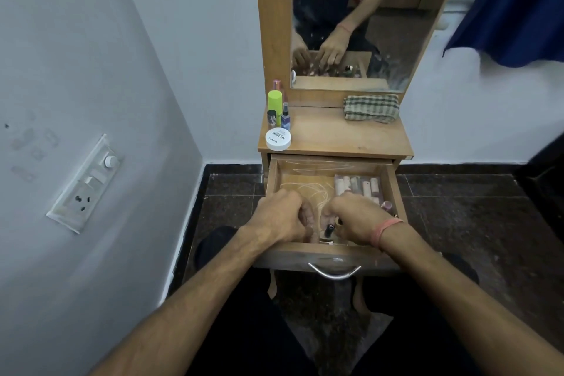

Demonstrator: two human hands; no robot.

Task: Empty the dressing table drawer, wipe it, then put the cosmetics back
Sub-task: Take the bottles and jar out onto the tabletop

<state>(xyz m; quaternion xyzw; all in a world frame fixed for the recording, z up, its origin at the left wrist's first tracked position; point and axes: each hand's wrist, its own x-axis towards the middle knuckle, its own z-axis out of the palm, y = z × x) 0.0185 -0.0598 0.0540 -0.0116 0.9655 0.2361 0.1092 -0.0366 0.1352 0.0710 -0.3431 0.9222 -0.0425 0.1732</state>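
While the drawer [332, 168] is sitting pulled all the way out, both hands are reaching down into its front end. The left hand [282, 217] is curling its fingers [306, 217] inward near the front left of the drawer — I can't tell if there's anything in that grip, it's too blurry. The right hand [355, 217], with a pink band [386, 230] on its wrist, is bending its fingers down over a few small bottles at the front, right by a dark-capped nail polish bottle [329, 230]; whether it's actually pinching one is hidden by the hand itself.

A row of lipstick-looking tubes [357, 185] is lying along the right back part of the drawer, and a small pink bottle [387, 205] is sitting just beside the right wall. The rest of the drawer floor is showing bare scratched wood.

Up on the worktop [335, 134], a white round tub [278, 139] is sitting at the left front corner, with a green-capped can [275, 105] and a small blue spray bottle [286, 117] standing behind it. A checked cloth [370, 108] is lying folded at the back right, under the mirror [360, 18] — the hands are reflecting in it.
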